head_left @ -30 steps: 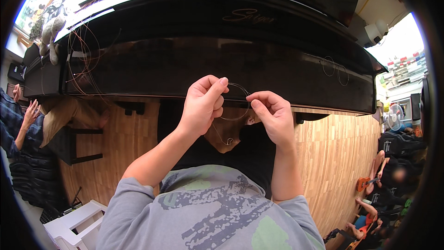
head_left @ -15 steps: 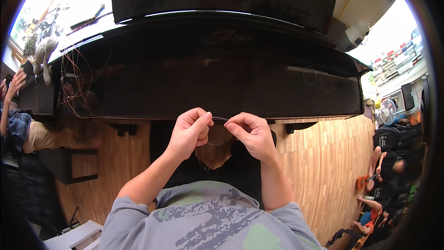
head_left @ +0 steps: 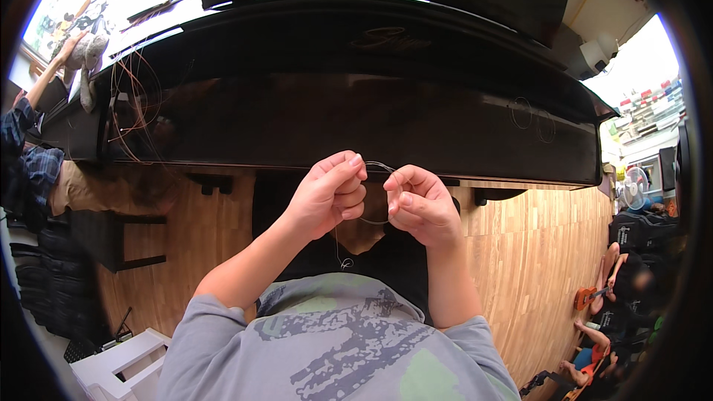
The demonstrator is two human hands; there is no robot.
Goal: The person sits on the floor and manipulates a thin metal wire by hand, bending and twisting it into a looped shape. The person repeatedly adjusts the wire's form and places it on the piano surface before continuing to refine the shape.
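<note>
Spanning twelve o'clock, the black piano (head_left: 334,115) carries copper-coloured wires (head_left: 137,108) at its nine; below its six-o'clock edge, the left hand (head_left: 329,191) pinches a silvery wire loop (head_left: 380,164); at three o'clock, the right hand's (head_left: 422,206) fingers curl narrow beside it, grip impossible to tell.

Both hands (head_left: 330,190) hold thin coiled wire (head_left: 380,165), blk piano (head_left: 334,115) in frt, wood flr (head_left: 535,252) below.

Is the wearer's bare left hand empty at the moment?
No, the bare left hand is closed on a thin, silvery, curved wire loop, which arcs across to the bare right hand.
</note>
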